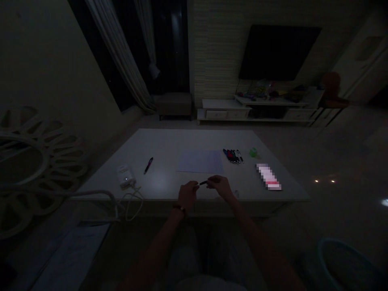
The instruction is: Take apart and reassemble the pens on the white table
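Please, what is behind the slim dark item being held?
Behind the slim dark item, paper lies on the white table. The left hand and right hand hide what is directly behind them.

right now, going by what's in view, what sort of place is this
Most likely a living room in a home, dimly lit: a large flat screen, probably a television, is mounted above a long low cabinet, and there are long curtains.
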Tool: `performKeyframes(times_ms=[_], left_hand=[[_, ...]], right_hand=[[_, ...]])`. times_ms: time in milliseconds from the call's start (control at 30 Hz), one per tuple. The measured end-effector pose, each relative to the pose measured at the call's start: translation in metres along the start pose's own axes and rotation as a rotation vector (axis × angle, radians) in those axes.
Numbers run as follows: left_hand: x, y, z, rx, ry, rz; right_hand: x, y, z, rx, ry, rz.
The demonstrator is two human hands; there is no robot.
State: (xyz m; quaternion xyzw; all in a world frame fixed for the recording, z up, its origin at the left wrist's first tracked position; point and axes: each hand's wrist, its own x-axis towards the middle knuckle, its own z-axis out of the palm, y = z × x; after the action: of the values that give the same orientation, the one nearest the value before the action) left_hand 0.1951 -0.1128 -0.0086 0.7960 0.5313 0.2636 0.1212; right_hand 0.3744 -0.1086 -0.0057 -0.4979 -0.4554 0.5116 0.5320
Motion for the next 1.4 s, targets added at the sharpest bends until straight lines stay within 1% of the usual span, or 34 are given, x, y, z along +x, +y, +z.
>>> performKeyframes(times_ms=[67,167,233,367,500,600,667,800,867,933,1033,1133,1267,1400], left_hand=[[0.001,-0.001,0.001,-0.023,-0.052,0.023],[0.001,0.000,0.003,-0.012,-0.158,0.076],[0.002,0.002,0.004,0.019,-0.195,0.072],[0.005,0.004,0.009,0.085,-0.200,0.038],[0.008,0.001,0.013,0.085,-0.184,0.040],[0.010,-0.003,0.015,0.073,-0.170,0.053],[0.011,-0.007,0.016,0.084,-0.173,0.037],[0.011,-0.019,0.014,0.125,-0.164,-0.004],[0.010,-0.026,0.016,0.143,-0.140,-0.019],[0.009,-0.034,0.019,0.165,-0.110,-0.024],[0.006,-0.042,0.027,0.191,-0.051,0.009],[0.004,-0.045,0.032,0.193,-0.011,0.033],[0.003,-0.043,0.032,0.192,-0.011,0.030],[0.003,-0.040,0.030,0.200,-0.020,0.031]], right_hand=[[0.002,0.001,-0.002,0.005,-0.027,0.030],[0.005,0.002,-0.006,-0.032,-0.104,0.057],[0.006,0.003,-0.008,-0.047,-0.135,0.051],[0.006,0.004,-0.010,-0.037,-0.184,0.033],[0.006,0.005,-0.009,-0.027,-0.220,0.042],[0.009,0.009,-0.013,-0.050,-0.196,0.049],[0.012,0.012,-0.022,-0.070,-0.160,0.040],[0.019,0.023,-0.049,-0.132,-0.010,0.032],[0.023,0.029,-0.057,-0.227,0.070,0.025],[0.028,0.033,-0.058,-0.368,0.114,0.007],[0.037,0.037,-0.049,-0.552,0.117,-0.070],[0.044,0.037,-0.044,-0.665,0.116,-0.166],[0.049,0.041,-0.050,-0.741,0.124,-0.178],[0.048,0.048,-0.054,-0.700,0.144,-0.153]])
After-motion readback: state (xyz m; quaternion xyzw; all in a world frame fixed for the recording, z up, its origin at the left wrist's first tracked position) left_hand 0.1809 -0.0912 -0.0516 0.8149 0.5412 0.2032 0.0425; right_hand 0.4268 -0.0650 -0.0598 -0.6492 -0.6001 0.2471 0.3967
